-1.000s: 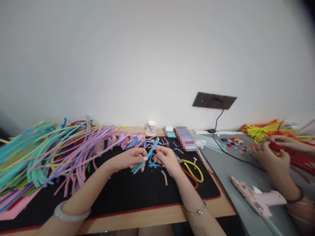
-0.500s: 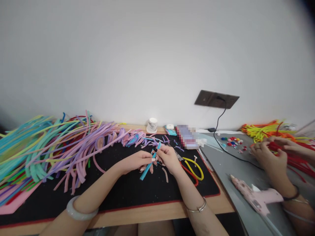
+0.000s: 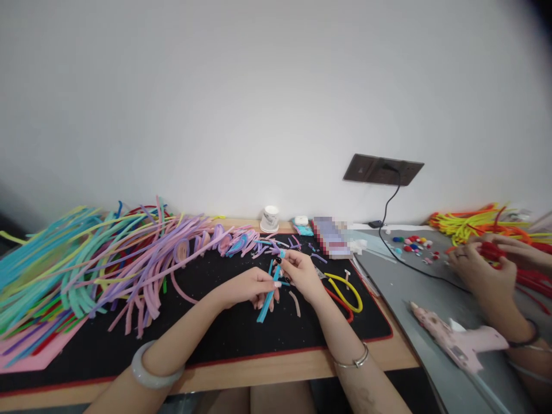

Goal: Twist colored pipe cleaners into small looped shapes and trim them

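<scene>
Over the black mat [image 3: 224, 333] both hands hold blue pipe cleaners [image 3: 266, 307]. My left hand [image 3: 250, 286] pinches them around the middle, and their cut ends stick out below the fingers. My right hand [image 3: 299, 275] grips the upper part between thumb and fingers, with a short blue piece pointing sideways between the hands. A loose beige pipe cleaner piece [image 3: 295, 303] lies just below my right hand. Beside that hand are scissors with one yellow handle [image 3: 351, 290] and one red handle. Short purple and pink pieces lie behind the hands.
At left spreads a large heap of coloured pipe cleaners [image 3: 129, 259]. A paper cup [image 3: 270, 217] stands by the wall. On the grey table at right are a pink glue gun [image 3: 461, 339], pompoms [image 3: 414, 244], a black cord [image 3: 414, 265] and another person's hands [image 3: 485, 276] holding something red.
The view has shifted slightly, so everything sits a little to the right. My hands stay on the blue pipe cleaners, with a short blue piece now showing sideways between them.
</scene>
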{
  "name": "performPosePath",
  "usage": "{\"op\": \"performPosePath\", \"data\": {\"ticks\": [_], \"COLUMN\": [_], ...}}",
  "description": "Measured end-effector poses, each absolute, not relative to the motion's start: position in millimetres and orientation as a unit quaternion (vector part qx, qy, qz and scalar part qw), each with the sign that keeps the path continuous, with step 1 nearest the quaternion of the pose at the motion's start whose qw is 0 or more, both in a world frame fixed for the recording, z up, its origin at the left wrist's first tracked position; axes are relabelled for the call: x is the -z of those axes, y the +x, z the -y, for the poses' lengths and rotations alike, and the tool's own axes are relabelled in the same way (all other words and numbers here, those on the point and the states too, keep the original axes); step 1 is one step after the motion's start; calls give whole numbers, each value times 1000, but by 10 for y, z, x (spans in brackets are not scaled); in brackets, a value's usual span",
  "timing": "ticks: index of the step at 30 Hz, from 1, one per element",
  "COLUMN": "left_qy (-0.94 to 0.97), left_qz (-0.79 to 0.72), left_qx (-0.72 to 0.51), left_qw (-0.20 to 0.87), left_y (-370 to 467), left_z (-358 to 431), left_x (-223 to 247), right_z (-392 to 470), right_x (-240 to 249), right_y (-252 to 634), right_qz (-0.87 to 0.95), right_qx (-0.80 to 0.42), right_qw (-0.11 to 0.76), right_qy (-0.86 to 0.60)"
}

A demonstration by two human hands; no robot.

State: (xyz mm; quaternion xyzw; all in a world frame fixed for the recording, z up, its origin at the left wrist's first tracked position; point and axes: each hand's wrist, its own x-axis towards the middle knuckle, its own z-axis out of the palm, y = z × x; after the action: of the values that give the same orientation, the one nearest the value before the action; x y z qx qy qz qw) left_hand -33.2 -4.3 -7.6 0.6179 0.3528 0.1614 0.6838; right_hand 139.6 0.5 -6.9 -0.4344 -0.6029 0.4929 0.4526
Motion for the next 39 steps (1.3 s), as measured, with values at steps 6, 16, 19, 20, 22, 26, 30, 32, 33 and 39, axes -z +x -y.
{"op": "performPosePath", "data": {"ticks": [6, 16, 19, 20, 22, 26, 30, 32, 33, 39], "left_qy": [596, 535, 504, 498, 493, 485, 466, 452, 447, 478], "left_qz": [-377, -461, -476, -475, -471, -474, -473, -463, -456, -455], "left_qx": [-201, -290, -339, -354, -374, -405, -443, -462, -469, -478], "left_qw": [680, 646, 636, 633, 628, 614, 602, 607, 610, 579], "left_y": [-328, -308, -301, -301, -304, -312, -313, -314, -316, -363], "left_z": [40, -10, -32, -37, -43, -45, -36, -30, -28, -56], "left_x": [55, 89, 90, 90, 87, 66, 44, 41, 42, 60], "right_z": [16, 46, 69, 74, 80, 79, 65, 57, 54, 34], "right_x": [31, 58, 67, 66, 58, 31, 31, 37, 39, 30], "right_y": [1404, 1366, 1356, 1354, 1354, 1358, 1363, 1365, 1366, 1385], "right_qz": [638, 677, 706, 713, 720, 727, 750, 758, 760, 727], "right_qx": [-465, -362, -307, -298, -293, -294, -278, -273, -271, -333], "right_qw": [446, 472, 461, 459, 457, 453, 445, 447, 450, 466], "right_qy": [-422, -434, -442, -439, -433, -425, -403, -389, -383, -379]}}
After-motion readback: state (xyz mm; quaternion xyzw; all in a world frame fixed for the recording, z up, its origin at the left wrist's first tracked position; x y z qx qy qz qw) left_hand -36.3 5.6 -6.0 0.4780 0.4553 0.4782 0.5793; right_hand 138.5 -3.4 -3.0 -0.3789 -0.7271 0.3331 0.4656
